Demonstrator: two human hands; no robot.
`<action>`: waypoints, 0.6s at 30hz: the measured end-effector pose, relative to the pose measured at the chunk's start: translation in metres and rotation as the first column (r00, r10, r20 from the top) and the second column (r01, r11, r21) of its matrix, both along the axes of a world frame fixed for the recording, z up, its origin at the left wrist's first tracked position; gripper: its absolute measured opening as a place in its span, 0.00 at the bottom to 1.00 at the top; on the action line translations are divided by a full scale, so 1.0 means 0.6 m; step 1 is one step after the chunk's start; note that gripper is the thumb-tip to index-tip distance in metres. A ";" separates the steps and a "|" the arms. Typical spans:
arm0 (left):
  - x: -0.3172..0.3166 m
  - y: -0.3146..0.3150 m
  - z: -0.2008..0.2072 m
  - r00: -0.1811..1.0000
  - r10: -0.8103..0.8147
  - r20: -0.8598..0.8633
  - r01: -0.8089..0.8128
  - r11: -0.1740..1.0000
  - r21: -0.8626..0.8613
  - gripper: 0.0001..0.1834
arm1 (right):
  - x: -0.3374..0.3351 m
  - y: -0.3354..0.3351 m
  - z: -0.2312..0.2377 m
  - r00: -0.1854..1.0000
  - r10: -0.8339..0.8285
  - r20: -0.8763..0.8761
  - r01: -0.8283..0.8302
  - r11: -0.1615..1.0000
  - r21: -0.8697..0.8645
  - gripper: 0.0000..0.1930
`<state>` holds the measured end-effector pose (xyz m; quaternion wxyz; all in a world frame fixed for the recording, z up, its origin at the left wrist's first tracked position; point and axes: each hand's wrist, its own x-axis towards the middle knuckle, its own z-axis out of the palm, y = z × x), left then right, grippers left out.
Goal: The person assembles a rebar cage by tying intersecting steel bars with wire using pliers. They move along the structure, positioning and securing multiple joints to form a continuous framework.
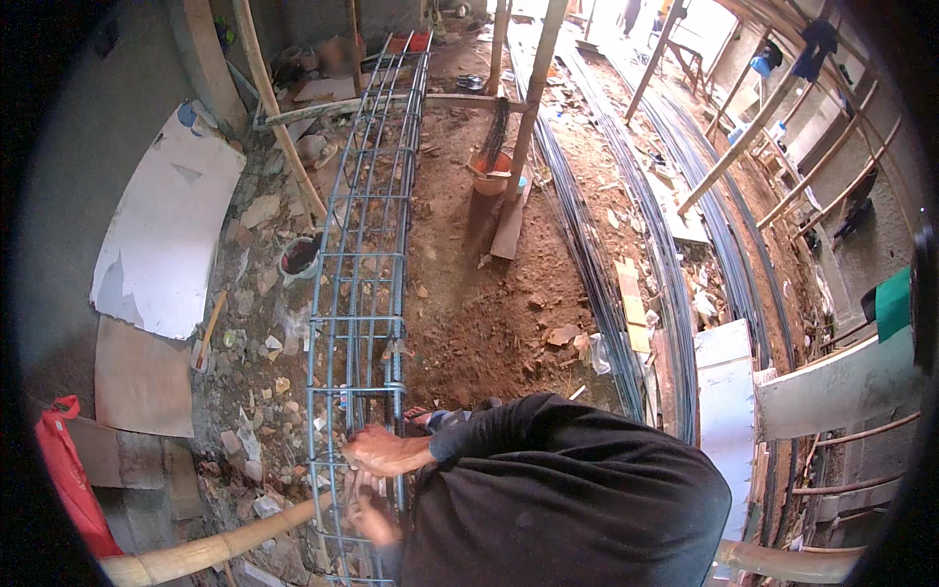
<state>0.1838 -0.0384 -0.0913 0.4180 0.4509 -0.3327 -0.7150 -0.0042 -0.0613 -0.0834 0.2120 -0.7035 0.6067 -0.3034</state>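
Note:
A long rebar cage (pixel 357 323) of lengthwise steel bars and square stirrups runs away from me, raised on bamboo crosspieces. Over its near end, my right hand (pixel 386 453) reaches in from a dark sleeve. Its fingers are closed at the bars, and what they pinch is too small to make out. Just nearer to me, my left hand (pixel 376 519) is at the same part of the cage. Motion smears it, so its fingers and anything in them cannot be read. Part of a foot (pixel 418 415) shows beside the cage.
A bamboo crosspiece (pixel 215 541) lies under the near end. Wooden posts (pixel 536 88) stand ahead, beside an orange bucket (pixel 491 174). Bundles of long rebar (pixel 641 235) lie to the right. On the rubble at left are a pail (pixel 299 257), a wood-handled tool (pixel 209 331) and a white board (pixel 168 230).

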 end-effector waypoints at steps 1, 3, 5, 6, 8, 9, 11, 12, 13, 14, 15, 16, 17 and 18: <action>-0.008 0.009 0.002 0.992 -0.004 0.124 0.016 0.995 -0.098 0.22 | -0.001 0.000 -0.001 1.000 0.015 -0.015 -0.015 1.000 -0.022 0.09; -0.025 0.011 0.005 0.983 0.089 0.159 -0.036 0.950 -0.309 0.13 | 0.001 -0.004 -0.008 0.999 0.023 0.032 -0.023 1.000 0.009 0.10; -0.027 -0.002 0.008 0.934 0.118 0.338 0.006 0.940 -0.342 0.11 | 0.004 -0.006 -0.017 0.999 0.022 0.041 -0.021 1.000 -0.014 0.12; -0.026 -0.011 0.008 0.910 0.124 0.395 0.043 0.921 -0.388 0.11 | 0.004 -0.008 -0.021 0.999 0.027 0.017 -0.026 0.998 -0.065 0.12; -0.024 -0.028 0.001 0.874 0.200 0.442 0.029 0.887 -0.460 0.11 | 0.004 -0.008 -0.026 0.998 0.032 -0.048 -0.036 0.995 -0.098 0.12; -0.018 -0.043 0.000 0.841 0.220 0.494 0.069 0.862 -0.502 0.11 | 0.004 -0.007 -0.025 0.999 0.028 -0.033 -0.032 0.988 -0.151 0.12; -0.013 -0.059 -0.004 0.879 0.183 0.441 0.051 0.883 -0.467 0.11 | 0.003 -0.004 -0.018 0.998 0.047 -0.052 -0.051 0.996 -0.074 0.11; -0.012 -0.070 -0.003 0.875 0.149 0.461 0.085 0.890 -0.449 0.11 | 0.002 -0.002 -0.012 0.999 0.043 -0.020 -0.044 0.997 -0.069 0.11; -0.015 -0.089 -0.001 0.880 0.103 0.464 0.125 0.892 -0.435 0.11 | 0.002 0.000 -0.004 0.999 0.037 0.009 -0.037 0.999 -0.027 0.10; -0.011 -0.095 0.003 0.863 0.052 0.502 0.149 0.925 -0.350 0.12 | 0.003 0.002 0.003 0.998 0.051 0.037 -0.054 0.996 0.070 0.10; -0.010 -0.100 0.006 0.866 0.060 0.497 0.234 0.830 -0.507 0.12 | 0.004 0.004 0.010 0.996 0.040 0.075 -0.047 0.995 0.088 0.08; -0.010 -0.112 0.008 0.841 0.084 0.534 0.302 0.746 -0.593 0.12 | 0.002 0.001 0.015 0.990 0.060 0.128 -0.087 0.971 0.222 0.06; -0.010 -0.121 0.009 0.835 0.042 0.549 0.303 0.798 -0.521 0.11 | 0.002 0.017 0.019 0.997 0.060 0.050 -0.062 0.998 0.029 0.07; -0.010 -0.133 0.009 0.812 0.035 0.583 0.337 0.787 -0.517 0.10 | 0.001 0.009 0.022 0.983 0.111 0.146 -0.148 0.950 0.275 0.11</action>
